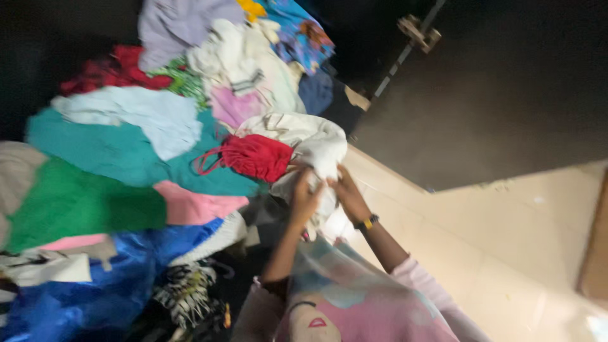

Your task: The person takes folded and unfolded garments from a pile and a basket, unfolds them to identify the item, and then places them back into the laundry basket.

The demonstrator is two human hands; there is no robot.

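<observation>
My left hand (304, 197) and my right hand (347, 195) both grip a white cloth (311, 144) at the near edge of a big heap of clothes. The cloth bunches up between the two hands and spreads out above them. A red garment (256, 156) with a thin strap lies right beside it on the left, touching it. My right wrist wears a dark band with a yellow piece. The picture is blurred by motion.
The heap holds a teal cloth (107, 149), a green cloth (76, 202), a pink cloth (196, 206), a shiny blue fabric (107, 278), a pale blue cloth (142, 114) and several others. A dark door (500, 88) stands to the right, with pale floor tiles (506, 240) below it.
</observation>
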